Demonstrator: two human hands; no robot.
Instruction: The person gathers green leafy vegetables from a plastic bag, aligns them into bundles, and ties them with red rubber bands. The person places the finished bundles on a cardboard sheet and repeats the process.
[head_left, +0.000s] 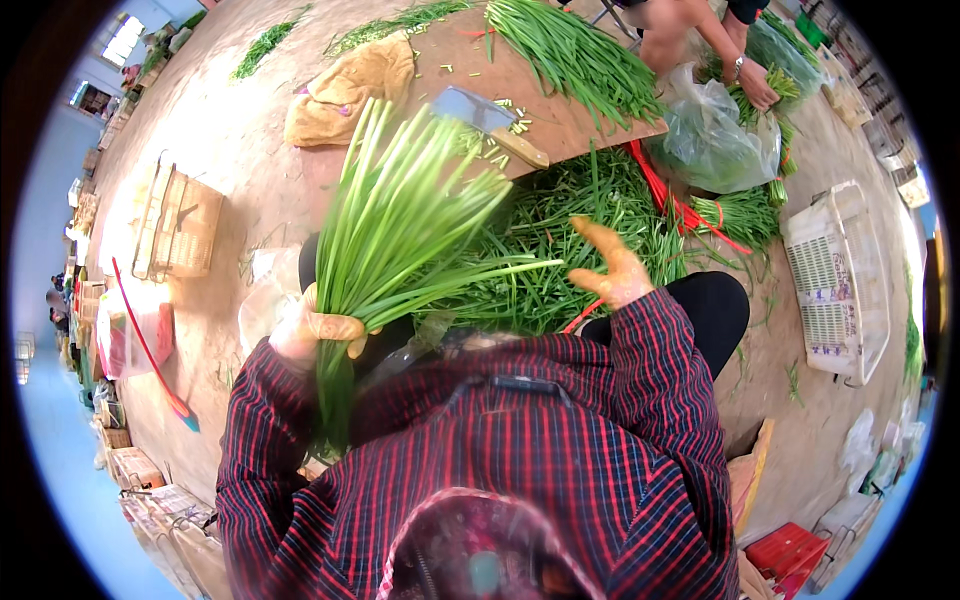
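My left hand, in an orange-stained glove, grips a fanned bunch of long green leafy stalks, the pale cut ends pointing up and away from me. My right hand, also gloved, is raised with fingers apart above a heap of loose green leaves. Nothing is in it. Beyond the bunch, a cleaver with a wooden handle lies on a brown board among short cut stalk pieces. More long stalks lie across the board's far right side.
A yellow cloth lies on the board. Red ties hang at its right corner, near tied bundles and a plastic bag. Another person's hands work there. Crates stand left and right; a red-handled tool is at left.
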